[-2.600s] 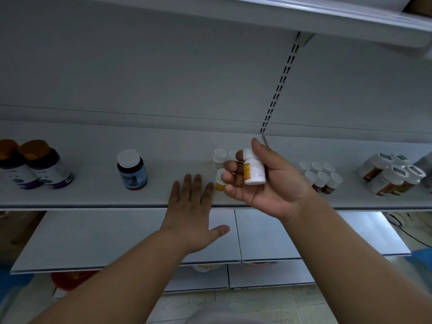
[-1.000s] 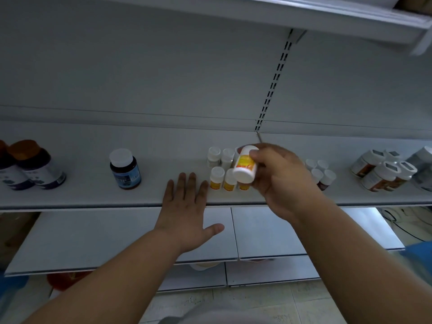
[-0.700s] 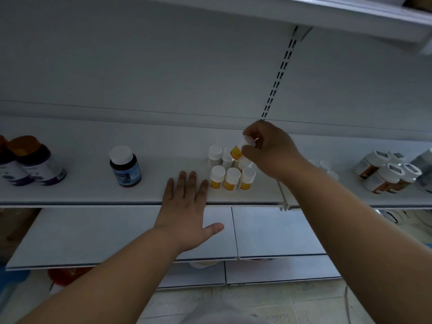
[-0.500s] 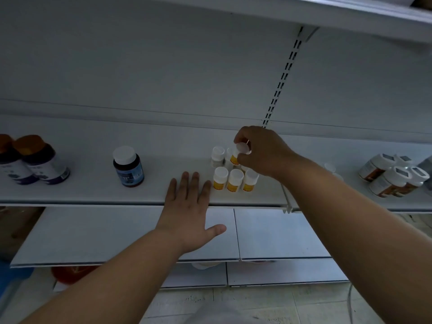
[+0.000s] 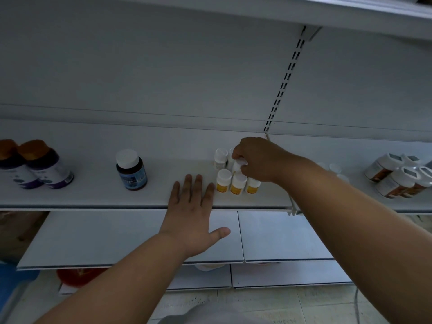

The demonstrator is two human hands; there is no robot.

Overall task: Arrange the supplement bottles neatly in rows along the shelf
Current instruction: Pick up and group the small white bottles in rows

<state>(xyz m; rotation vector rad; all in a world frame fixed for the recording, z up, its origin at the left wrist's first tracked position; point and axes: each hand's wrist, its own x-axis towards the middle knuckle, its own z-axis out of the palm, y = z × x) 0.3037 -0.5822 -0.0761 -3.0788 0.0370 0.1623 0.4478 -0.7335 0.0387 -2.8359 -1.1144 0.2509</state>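
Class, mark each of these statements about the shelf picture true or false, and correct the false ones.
1. The right hand grips a small bottle by its cap. True.
2. The left hand holds the dark bottle. False: it lies flat on the shelf edge, apart from that bottle.
3. Three yellow-label bottles stand in a front row. True.
4. The dark bottle lies on its side. False: it stands upright.
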